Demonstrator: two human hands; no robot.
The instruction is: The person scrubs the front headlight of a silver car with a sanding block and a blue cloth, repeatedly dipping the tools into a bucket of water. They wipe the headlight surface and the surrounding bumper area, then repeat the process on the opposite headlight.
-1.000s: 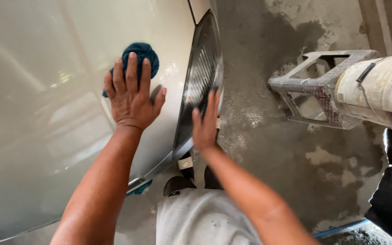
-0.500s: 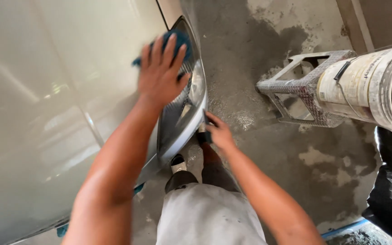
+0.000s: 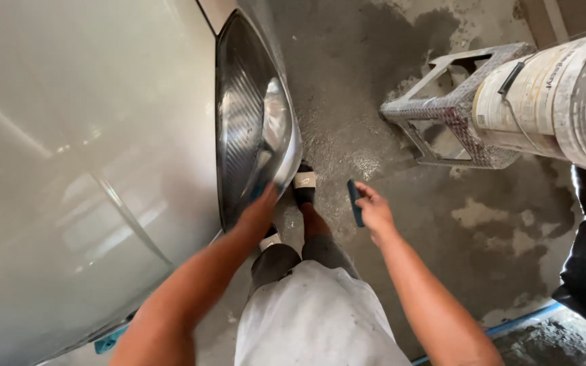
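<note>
Near the frame's centre, your left hand [image 3: 260,211] lies open against the headlight's [image 3: 249,129] lower edge, bracing you, while your right hand's fingers [image 3: 367,203] close around a dark blue sponge [image 3: 355,202] held over the wet floor [image 3: 374,81].

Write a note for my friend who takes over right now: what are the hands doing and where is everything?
Left hand: flat on the lower edge of the headlight, holding nothing that shows.
Right hand: off the car, holding a dark blue pad over the wet floor.
Nearby: bucket on a metal stool, at the right.
Done or left: the pictures cannot settle it.
</note>
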